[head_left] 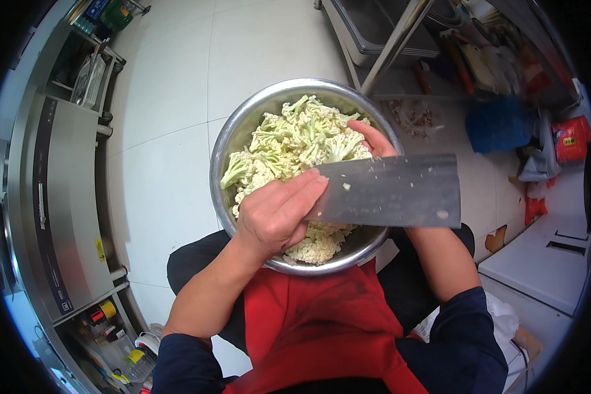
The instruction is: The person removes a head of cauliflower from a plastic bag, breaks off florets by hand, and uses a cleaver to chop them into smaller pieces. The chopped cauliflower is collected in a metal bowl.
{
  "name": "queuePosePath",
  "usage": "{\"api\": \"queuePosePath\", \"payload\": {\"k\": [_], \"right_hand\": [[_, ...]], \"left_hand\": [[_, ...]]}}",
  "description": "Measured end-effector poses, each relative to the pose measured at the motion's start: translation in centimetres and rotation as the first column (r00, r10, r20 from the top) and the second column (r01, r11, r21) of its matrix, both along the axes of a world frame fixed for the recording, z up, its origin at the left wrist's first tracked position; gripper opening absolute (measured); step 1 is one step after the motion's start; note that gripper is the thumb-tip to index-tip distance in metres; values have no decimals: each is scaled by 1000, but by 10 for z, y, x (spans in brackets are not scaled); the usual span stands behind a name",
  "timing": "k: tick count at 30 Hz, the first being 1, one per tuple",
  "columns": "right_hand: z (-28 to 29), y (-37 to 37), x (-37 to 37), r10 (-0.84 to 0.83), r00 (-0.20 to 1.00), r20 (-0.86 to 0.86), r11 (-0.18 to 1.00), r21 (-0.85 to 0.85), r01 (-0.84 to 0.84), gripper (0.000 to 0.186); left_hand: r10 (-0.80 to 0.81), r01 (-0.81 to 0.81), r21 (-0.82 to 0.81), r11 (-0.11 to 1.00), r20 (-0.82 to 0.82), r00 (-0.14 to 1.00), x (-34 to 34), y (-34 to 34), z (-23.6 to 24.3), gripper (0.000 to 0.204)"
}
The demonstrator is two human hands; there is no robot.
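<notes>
A wide steel bowl (241, 123) full of cut cauliflower (289, 138) rests at my lap, above a red apron (322, 308). My left hand (276, 213) is closed around a cleaver (394, 190), its broad grey blade held flat over the bowl and reaching past the right rim. Small white crumbs stick to the blade. My right hand (377, 139) is inside the bowl's right side, fingers curled against a cauliflower floret (343, 148). Most of that hand is hidden under the blade.
A steel cabinet (75, 203) stands at left, with bottles (138, 364) on its lower shelf. A metal rack (400, 43) with trays is at far right, near a blue container (499, 125). A white lidded box (538, 269) is at right. Pale tiles cover the floor (164, 177).
</notes>
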State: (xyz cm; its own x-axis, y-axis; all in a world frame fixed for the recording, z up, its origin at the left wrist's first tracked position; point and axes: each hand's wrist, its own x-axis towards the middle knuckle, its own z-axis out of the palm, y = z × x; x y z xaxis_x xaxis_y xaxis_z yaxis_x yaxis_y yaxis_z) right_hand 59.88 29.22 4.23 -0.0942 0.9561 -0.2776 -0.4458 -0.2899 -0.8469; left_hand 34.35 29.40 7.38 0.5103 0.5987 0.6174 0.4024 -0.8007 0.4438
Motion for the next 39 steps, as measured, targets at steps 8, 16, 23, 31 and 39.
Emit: {"api": "queuePosePath", "payload": {"k": [8, 16, 23, 31, 39], "right_hand": [[-4, 10, 9, 123, 987, 106, 992, -11, -123, 101], [9, 12, 9, 179, 974, 140, 983, -65, -171, 100], [9, 12, 11, 226, 957, 184, 974, -67, -217, 95], [8, -3, 0, 279, 957, 86, 960, 11, -281, 72], [15, -11, 7, 310, 949, -52, 948, -61, -313, 64]], "left_hand": [[-37, 38, 37, 999, -25, 999, 0, 1, 1, 61], [-75, 75, -15, 997, 3, 997, -3, 4, -1, 59], [-48, 48, 3, 999, -26, 999, -3, 2, 3, 58], [-50, 49, -13, 999, -45, 998, 3, 3, -4, 59], [-15, 3, -129, 992, -87, 996, 8, 5, -1, 60]]}}
